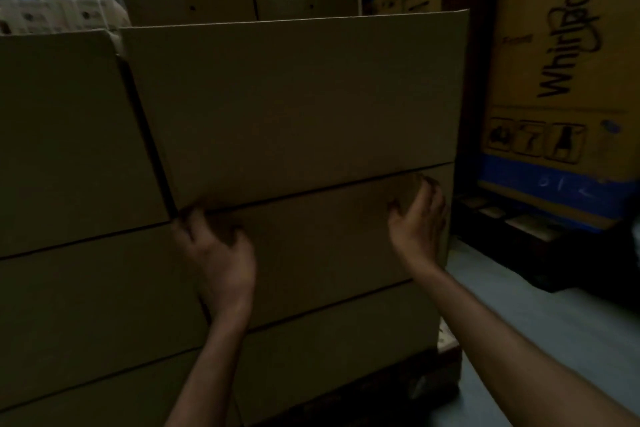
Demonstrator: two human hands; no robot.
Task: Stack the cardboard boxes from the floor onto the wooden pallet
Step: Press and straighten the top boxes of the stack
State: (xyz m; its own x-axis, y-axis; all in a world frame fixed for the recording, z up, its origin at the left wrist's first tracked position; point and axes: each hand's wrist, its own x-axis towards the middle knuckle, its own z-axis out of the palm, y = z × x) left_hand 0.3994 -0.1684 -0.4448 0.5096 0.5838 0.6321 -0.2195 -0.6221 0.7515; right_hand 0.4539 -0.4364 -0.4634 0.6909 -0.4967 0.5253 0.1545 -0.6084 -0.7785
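We face the stack of cardboard boxes (86,288) on the wooden pallet (445,366); the top box (294,107) lies on the right column, a dark gap on its left; a Whirlpool carton (561,80) stands well apart on the right; our left hand (216,253) grips the top box's lower left corner with curled fingers; our right hand (419,218) curls its fingers under the lower right edge.

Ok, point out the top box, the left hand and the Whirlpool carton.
top box (294,104): head view, middle of its front face.
left hand (221,253): head view, back of the hand.
Whirlpool carton (561,45): head view, its printed side.
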